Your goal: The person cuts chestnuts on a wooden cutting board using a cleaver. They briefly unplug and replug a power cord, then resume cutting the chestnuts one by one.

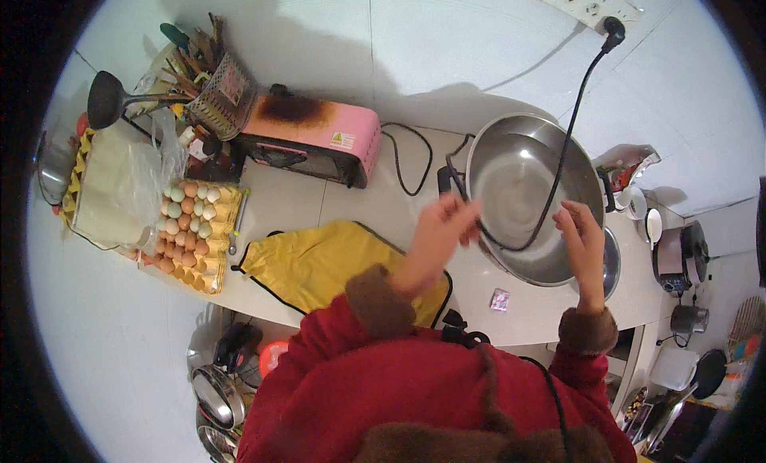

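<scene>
A large steel pan (514, 187) with a shiny inside stands on the counter, and a black power cord (568, 139) hangs across it. The cord runs from a plug (613, 35) in the wall socket strip (589, 5). My left hand (440, 235) is over the pan's left side, close to the cord; it is blurred, and whether its fingers touch the cord cannot be told. Over the pan's right side, my right hand (580, 241) has its fingers apart and holds nothing. A yellow cloth with black edging (323, 253) lies under my left forearm.
To the left are a pink toaster oven (311, 131), a perforated utensil holder (224, 98) and an egg tray (224, 241). A small wrapped packet (499, 299) lies near the counter's front edge. Bowls (634, 202) and a cooker (673, 256) stand at the right.
</scene>
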`<state>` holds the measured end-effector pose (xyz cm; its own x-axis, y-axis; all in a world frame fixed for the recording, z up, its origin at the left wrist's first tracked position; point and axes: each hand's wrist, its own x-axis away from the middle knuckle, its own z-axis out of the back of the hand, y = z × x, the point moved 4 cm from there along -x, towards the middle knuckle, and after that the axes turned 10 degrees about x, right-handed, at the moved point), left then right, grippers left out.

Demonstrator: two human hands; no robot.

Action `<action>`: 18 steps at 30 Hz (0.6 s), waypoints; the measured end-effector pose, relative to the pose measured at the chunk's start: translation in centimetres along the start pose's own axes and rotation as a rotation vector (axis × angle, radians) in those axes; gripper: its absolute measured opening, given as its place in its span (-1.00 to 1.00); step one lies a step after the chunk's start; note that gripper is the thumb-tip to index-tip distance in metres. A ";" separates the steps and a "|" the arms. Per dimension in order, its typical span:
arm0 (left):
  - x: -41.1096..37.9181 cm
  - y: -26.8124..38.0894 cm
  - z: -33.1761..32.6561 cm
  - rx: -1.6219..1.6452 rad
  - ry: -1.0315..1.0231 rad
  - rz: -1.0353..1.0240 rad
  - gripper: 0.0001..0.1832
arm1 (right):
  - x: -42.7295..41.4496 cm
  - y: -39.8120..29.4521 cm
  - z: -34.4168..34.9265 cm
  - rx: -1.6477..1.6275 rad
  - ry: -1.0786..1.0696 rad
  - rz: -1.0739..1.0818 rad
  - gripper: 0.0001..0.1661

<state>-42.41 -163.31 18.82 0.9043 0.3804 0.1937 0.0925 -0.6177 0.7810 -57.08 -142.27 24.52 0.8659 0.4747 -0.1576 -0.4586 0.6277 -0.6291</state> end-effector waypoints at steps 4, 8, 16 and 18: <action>-7.1 5.5 3.8 0.403 -0.045 -0.090 -0.72 | 2.9 1.8 -0.2 -0.214 -0.006 -0.151 -0.65; -14.0 7.6 7.0 0.983 0.069 -0.006 -0.73 | 4.3 4.4 -0.2 -0.034 0.210 -0.164 -0.58; -20.6 1.1 11.4 0.553 0.257 -0.241 -0.68 | 11.3 16.9 -1.5 -0.204 0.329 -0.604 -0.16; -21.8 -0.2 11.4 0.849 0.202 -0.153 -0.69 | 11.0 11.7 -3.6 -0.511 0.215 -0.816 -0.44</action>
<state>-57.37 -179.35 7.71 0.7732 0.5652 0.2876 0.5569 -0.8221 0.1182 -52.20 -131.91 12.71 0.9196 -0.1395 0.3673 0.3928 0.3471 -0.8516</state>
